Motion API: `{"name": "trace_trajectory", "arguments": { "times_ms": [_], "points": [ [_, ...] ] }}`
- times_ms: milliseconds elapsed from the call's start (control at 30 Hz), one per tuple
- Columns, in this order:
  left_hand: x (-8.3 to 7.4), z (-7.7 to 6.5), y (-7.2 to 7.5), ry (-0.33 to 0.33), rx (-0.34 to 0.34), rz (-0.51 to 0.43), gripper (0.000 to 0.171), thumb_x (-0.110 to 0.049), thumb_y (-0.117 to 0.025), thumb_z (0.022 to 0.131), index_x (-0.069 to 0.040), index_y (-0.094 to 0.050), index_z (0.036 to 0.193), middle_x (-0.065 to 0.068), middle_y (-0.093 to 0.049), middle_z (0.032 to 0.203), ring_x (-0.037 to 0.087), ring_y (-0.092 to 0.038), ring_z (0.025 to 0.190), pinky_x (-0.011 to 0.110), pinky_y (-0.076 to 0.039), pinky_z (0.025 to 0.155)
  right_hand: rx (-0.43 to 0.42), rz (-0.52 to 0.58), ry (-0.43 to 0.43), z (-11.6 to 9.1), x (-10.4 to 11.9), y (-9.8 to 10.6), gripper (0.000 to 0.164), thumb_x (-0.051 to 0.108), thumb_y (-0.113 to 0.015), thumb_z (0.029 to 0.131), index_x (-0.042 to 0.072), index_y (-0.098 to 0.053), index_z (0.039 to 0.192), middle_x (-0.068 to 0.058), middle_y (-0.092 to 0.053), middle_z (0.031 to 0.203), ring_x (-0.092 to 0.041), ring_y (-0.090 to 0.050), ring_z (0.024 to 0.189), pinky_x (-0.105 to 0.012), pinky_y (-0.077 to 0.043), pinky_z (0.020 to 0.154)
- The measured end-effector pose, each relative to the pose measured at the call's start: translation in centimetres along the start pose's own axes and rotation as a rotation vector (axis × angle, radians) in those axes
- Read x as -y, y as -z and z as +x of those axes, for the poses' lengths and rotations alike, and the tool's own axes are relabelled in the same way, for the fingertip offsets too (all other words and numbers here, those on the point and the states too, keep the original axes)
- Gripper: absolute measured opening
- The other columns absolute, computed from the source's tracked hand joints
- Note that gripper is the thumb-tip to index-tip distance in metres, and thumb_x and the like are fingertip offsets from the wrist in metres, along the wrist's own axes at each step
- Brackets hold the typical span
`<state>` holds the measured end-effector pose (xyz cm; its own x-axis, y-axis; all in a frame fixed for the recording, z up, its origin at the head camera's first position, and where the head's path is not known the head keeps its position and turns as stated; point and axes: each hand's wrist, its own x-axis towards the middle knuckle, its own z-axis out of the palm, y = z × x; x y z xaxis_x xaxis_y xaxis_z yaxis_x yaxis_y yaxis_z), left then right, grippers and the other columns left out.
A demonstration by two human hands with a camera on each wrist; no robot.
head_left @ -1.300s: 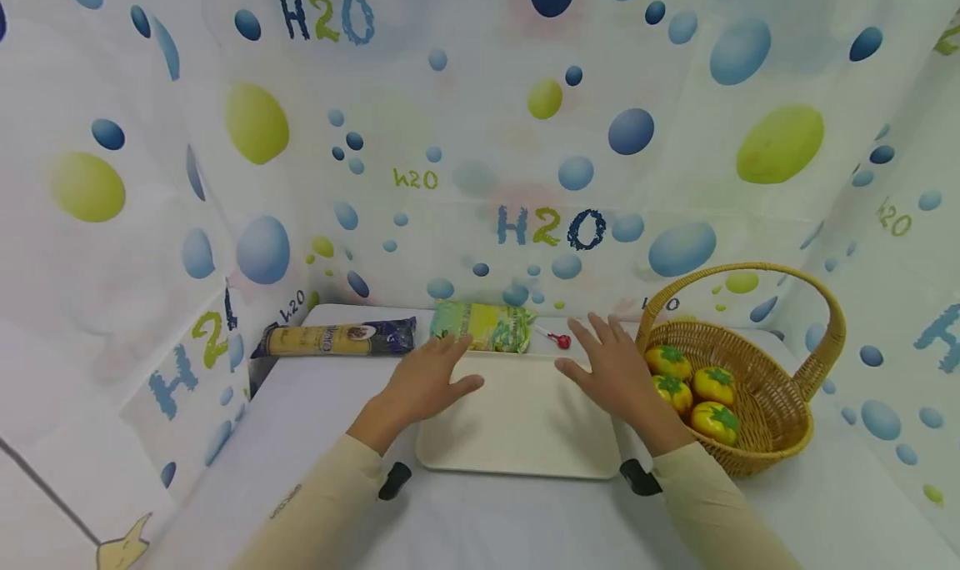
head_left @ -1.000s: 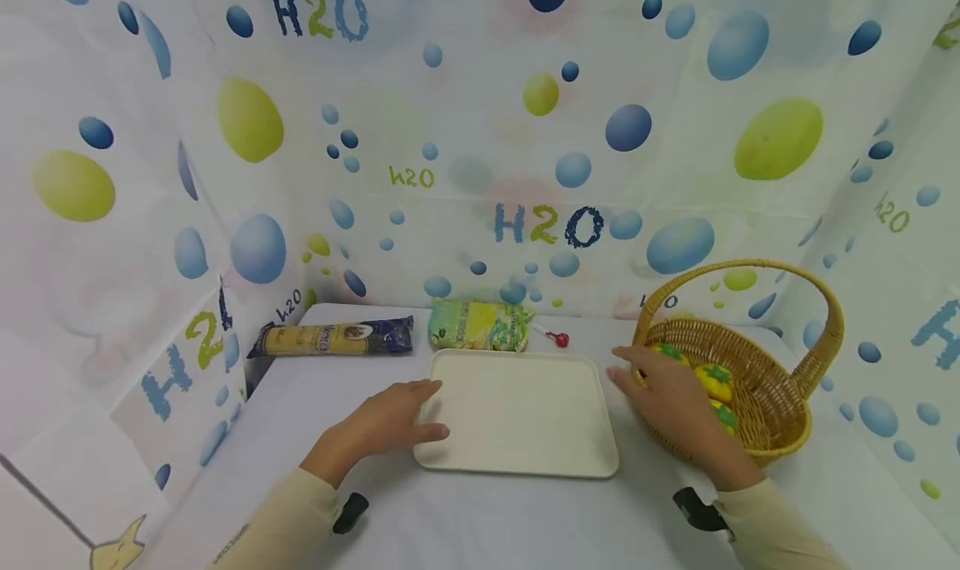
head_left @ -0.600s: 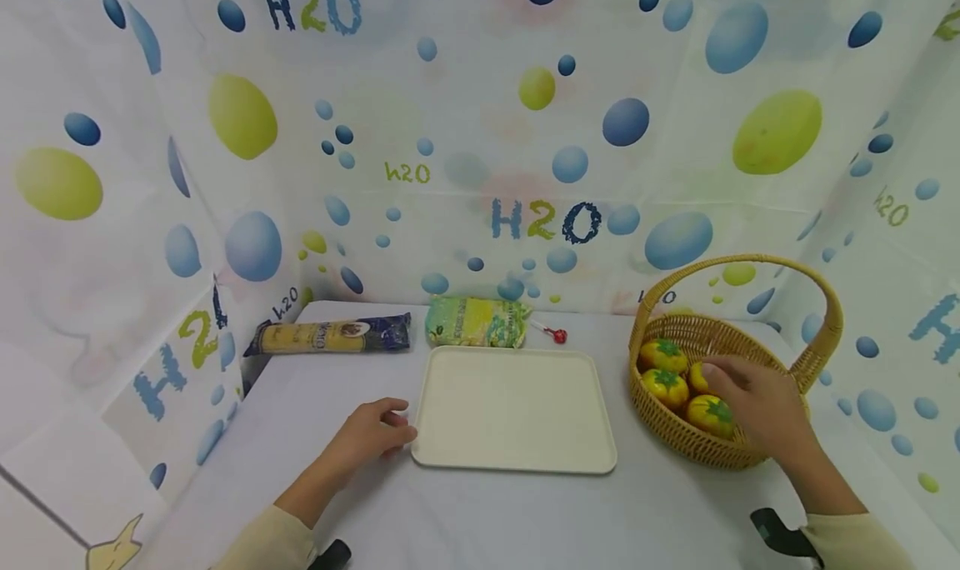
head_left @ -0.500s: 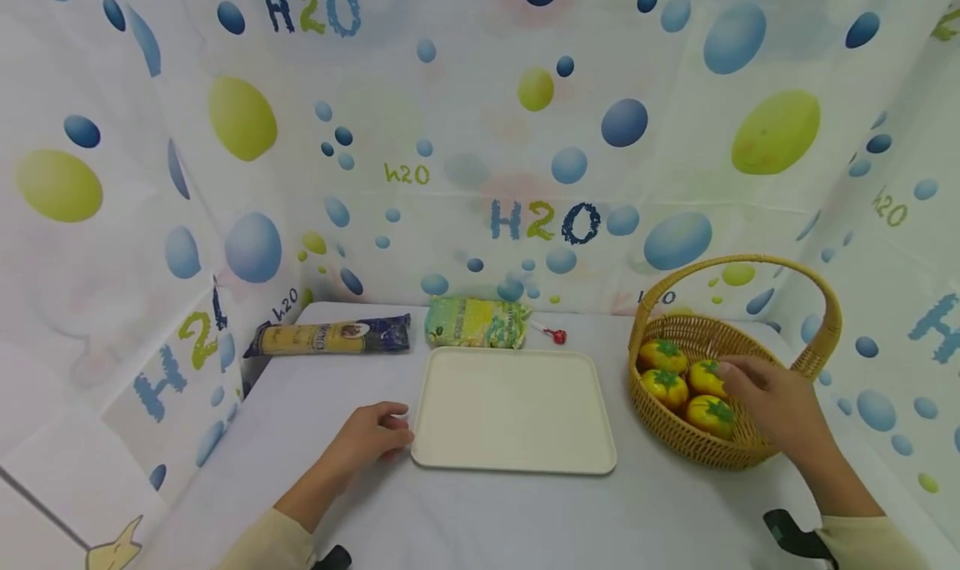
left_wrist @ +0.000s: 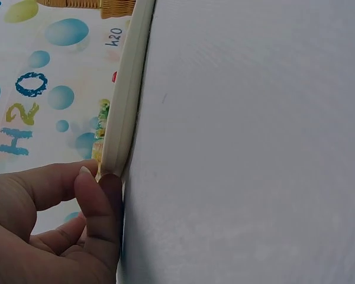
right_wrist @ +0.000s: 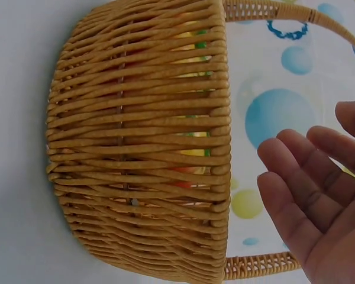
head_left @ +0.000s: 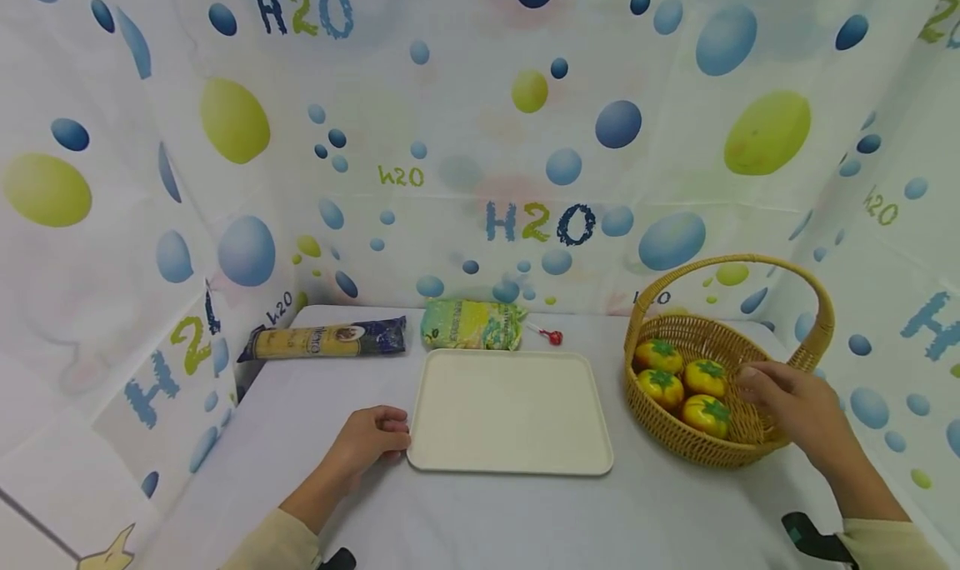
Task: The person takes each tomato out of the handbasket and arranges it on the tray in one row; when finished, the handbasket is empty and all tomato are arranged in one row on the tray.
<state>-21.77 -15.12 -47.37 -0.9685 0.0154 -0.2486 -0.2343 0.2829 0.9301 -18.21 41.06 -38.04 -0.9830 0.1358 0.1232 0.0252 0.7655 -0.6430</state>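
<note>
Loosely bent, my left hand has its fingertips against the left edge of a cream rectangular tray; no firm grip is visible. My right hand hovers at the right side of a wicker basket with a tall arched handle. Its fingers are relaxed and hold nothing; in the right wrist view they are apart from the woven wall. Several yellow-orange fruits with green star-shaped tops, like persimmons, lie in the basket's left half.
Behind the tray lie a long pack of spaghetti, a green and yellow bag and a red lollipop. A white cloth covers the table. Patterned sheets enclose the back and sides.
Both hands have parted from above the tray. The left has come down to the tray's left edge. The right has passed over the fruits to the basket's right side.
</note>
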Motion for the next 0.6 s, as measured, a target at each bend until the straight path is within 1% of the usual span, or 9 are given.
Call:
{"name": "trace_trajectory", "arguments": {
  "times_ms": [67, 100, 200, 300, 367, 433, 500, 567, 600],
  "points": [
    [0.0, 0.1, -0.1, 0.000, -0.008, 0.006, 0.041, 0.004, -0.076, 0.082, 0.008, -0.064, 0.121, 0.011, -0.067, 0.097, 0.016, -0.061, 0.076, 0.030, -0.055, 0.065, 0.012, 0.041, -0.018, 0.1, -0.3, 0.1, 0.066, 0.050, -0.048, 0.105, -0.006, -0.054, 0.141, -0.027, -0.065, 0.126, 0.011, -0.062, 0.082, -0.019, -0.058, 0.069],
    [0.0, 0.1, -0.1, -0.002, -0.009, 0.008, 0.041, 0.004, -0.076, 0.082, 0.008, -0.064, 0.121, 0.011, -0.068, 0.098, 0.016, -0.061, 0.076, 0.030, -0.055, 0.065, 0.027, 0.077, -0.024, 0.2, -0.5, 0.1, 0.066, 0.049, -0.048, 0.105, -0.006, -0.051, 0.142, -0.023, -0.067, 0.125, 0.010, -0.063, 0.083, -0.020, -0.059, 0.071],
    [-0.1, 0.1, -0.2, -0.005, -0.004, 0.003, 0.043, 0.005, -0.076, 0.081, 0.007, -0.065, 0.122, 0.012, -0.068, 0.099, 0.017, -0.062, 0.077, 0.031, -0.056, 0.065, 0.077, 0.197, -0.036, 0.4, -1.2, 0.2, 0.065, 0.045, -0.049, 0.106, -0.006, -0.045, 0.146, 0.002, -0.071, 0.116, 0.006, -0.066, 0.086, -0.020, -0.059, 0.073],
    [0.0, 0.2, -0.4, -0.004, 0.003, -0.010, 0.044, 0.006, -0.076, 0.080, 0.007, -0.065, 0.122, 0.012, -0.068, 0.099, 0.017, -0.062, 0.077, 0.031, -0.056, 0.065, 0.115, 0.304, -0.065, 0.8, -2.1, 0.3, 0.058, 0.042, -0.051, 0.106, 0.000, -0.044, 0.146, 0.026, -0.066, 0.105, 0.005, -0.067, 0.090, -0.021, -0.060, 0.076],
    [0.1, 0.3, -0.4, 0.007, -0.002, -0.015, 0.044, 0.007, -0.076, 0.079, 0.007, -0.066, 0.122, 0.011, -0.069, 0.098, 0.017, -0.062, 0.076, 0.031, -0.056, 0.064, 0.121, 0.337, -0.090, 1.2, -2.6, 0.4, 0.060, 0.044, -0.053, 0.105, 0.001, -0.043, 0.146, 0.029, -0.062, 0.106, 0.007, -0.066, 0.092, -0.020, -0.059, 0.077],
    [0.1, 0.4, -0.4, 0.016, -0.007, -0.019, 0.044, 0.007, -0.075, 0.079, 0.006, -0.066, 0.122, 0.011, -0.069, 0.098, 0.017, -0.063, 0.077, 0.031, -0.056, 0.065, 0.127, 0.351, -0.125, 1.8, -3.0, 0.4, 0.067, 0.047, -0.055, 0.103, 0.002, -0.040, 0.149, 0.020, -0.060, 0.115, 0.011, -0.063, 0.092, -0.019, -0.058, 0.079],
    [0.1, 0.4, -0.3, 0.020, -0.013, -0.021, 0.044, 0.007, -0.075, 0.078, 0.006, -0.066, 0.122, 0.011, -0.069, 0.098, 0.017, -0.063, 0.077, 0.031, -0.057, 0.065, 0.137, 0.359, -0.157, 2.5, -3.2, 0.4, 0.077, 0.050, -0.057, 0.101, -0.001, -0.032, 0.154, 0.001, -0.057, 0.130, 0.014, -0.059, 0.093, -0.017, -0.057, 0.081],
    [0.2, 0.4, -0.2, 0.020, -0.012, -0.024, 0.045, 0.006, -0.076, 0.079, 0.007, -0.065, 0.122, 0.011, -0.069, 0.099, 0.017, -0.063, 0.078, 0.031, -0.057, 0.066, 0.150, 0.359, -0.187, 3.3, -3.3, 0.4, 0.084, 0.050, -0.057, 0.101, -0.002, -0.023, 0.158, -0.016, -0.045, 0.146, 0.015, -0.055, 0.095, -0.016, -0.056, 0.086],
    [0.2, 0.4, -0.2, 0.020, -0.012, -0.024, 0.045, 0.006, -0.076, 0.079, 0.007, -0.065, 0.123, 0.011, -0.068, 0.100, 0.017, -0.063, 0.078, 0.031, -0.057, 0.066, 0.166, 0.369, -0.207, 3.7, -3.3, 0.3, 0.087, 0.049, -0.057, 0.101, -0.002, -0.018, 0.160, -0.023, -0.037, 0.153, 0.010, -0.056, 0.101, -0.021, -0.055, 0.093]
  ]
}}
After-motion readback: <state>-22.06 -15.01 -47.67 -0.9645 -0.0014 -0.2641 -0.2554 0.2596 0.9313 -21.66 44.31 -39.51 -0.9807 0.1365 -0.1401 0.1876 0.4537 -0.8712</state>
